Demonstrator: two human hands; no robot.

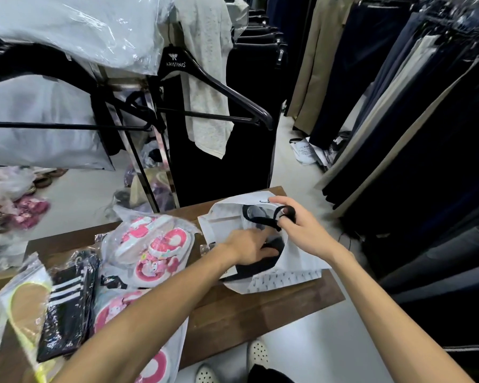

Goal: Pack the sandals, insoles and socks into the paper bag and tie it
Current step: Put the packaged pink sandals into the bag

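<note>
A wooden worktop (260,305) carried all of the packing goods, with racks of dark and beige hanging trousers (398,92) to the right of it and plastic-wrapped garments (53,29) on a rail at the upper left. A black hanger (205,76) with a printed logo hung off that rail.

The white paper bag (288,261) lay on its side at the worktop's far right corner, mouth open toward the person, its inside dark. At the left end of the worktop lay the remaining goods, all in clear plastic: pink and white sandals (155,244) nearest the bag, black socks (69,305) with white stripes beside them, and tan insoles (25,302) edged in yellow at the far left. A second pink sandal packet (116,308) lay partly under the left forearm.

The left hand (249,244) reached into the bag's mouth, fingers flat against the dark interior; whether its grip closed on anything could not be told. The right hand (299,225) held the bag's upper edge, its grip pinching the black cord handle (271,217) looped over the fingers.
</note>
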